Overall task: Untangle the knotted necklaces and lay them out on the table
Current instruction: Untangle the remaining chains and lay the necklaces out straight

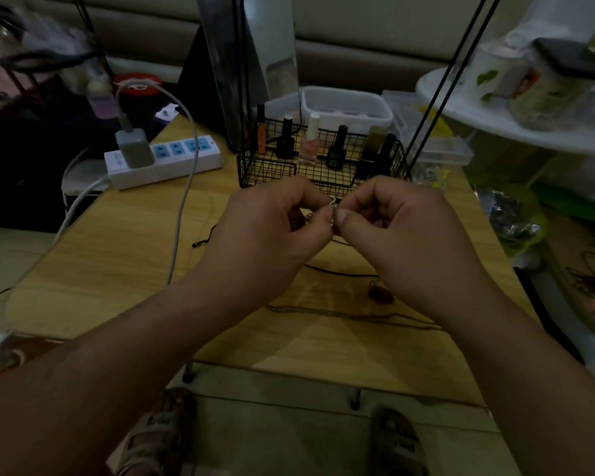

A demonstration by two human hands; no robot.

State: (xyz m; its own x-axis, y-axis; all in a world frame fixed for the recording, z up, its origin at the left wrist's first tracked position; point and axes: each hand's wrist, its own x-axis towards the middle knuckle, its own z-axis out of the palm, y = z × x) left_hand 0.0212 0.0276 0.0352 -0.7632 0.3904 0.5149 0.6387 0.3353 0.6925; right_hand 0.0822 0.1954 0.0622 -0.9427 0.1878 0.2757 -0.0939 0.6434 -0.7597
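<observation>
Table (117,262): pale yellow wood grain. Wire basket (272,170): black grid; bottle (310,146) in it pale pink, white cap. Power strip (172,163): white, blue sockets; charger (134,147) grey; pendant (380,294) reddish-brown on black cord (337,274).

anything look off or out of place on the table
Nothing spilled or broken. The charger cable trails loose across the table, and a thin chain lies stretched toward its front edge.
</observation>
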